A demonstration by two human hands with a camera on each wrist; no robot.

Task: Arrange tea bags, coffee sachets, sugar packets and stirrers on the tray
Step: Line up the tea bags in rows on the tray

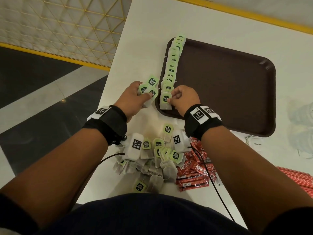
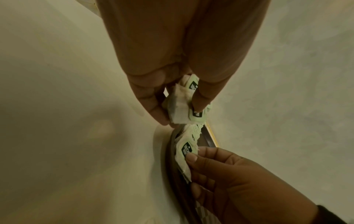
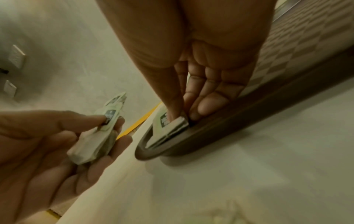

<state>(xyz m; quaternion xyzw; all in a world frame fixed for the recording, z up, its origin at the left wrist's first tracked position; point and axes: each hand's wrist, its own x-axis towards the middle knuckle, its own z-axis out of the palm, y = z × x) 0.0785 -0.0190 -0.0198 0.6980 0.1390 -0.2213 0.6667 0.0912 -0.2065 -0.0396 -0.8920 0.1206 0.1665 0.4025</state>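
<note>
Currently the right hand (image 1: 183,99) sits over the near left corner of the dark brown rectangular plastic tray (image 1: 237,92), thumb and fingertips pinching the nearest green-tagged paper tea bag (image 1: 165,101). That bag lies inside the tray at the near end of a row of overlapping green-tagged tea bags (image 1: 172,65) running along the tray's left rim toward the far corner. In the right wrist view the pinched bag (image 3: 168,128) rests against the rim at the corner.

The left hand (image 1: 133,99) is just left of the tray, above the white desk (image 1: 152,22). Its fingers curl round a small bunch of tea bags (image 1: 149,89); three green tags fan out above the knuckles. The left wrist view shows the bunch (image 2: 184,104) squeezed between thumb and fingers.

The rest of the tray floor is bare brown plastic.

On the desk near the person's body: a loose heap of tea bags (image 1: 152,160), tags facing various ways; touching its right side, a pile of red coffee sachets (image 1: 194,170). Further right, a bundle of red-and-white striped stirrers (image 1: 296,178) at the frame edge. A white sugar packet (image 1: 258,144) lies just off the tray's near right corner; its print is too small to read clearly.

Both wrists carry black straps with white marker blocks (image 1: 201,114).
</note>
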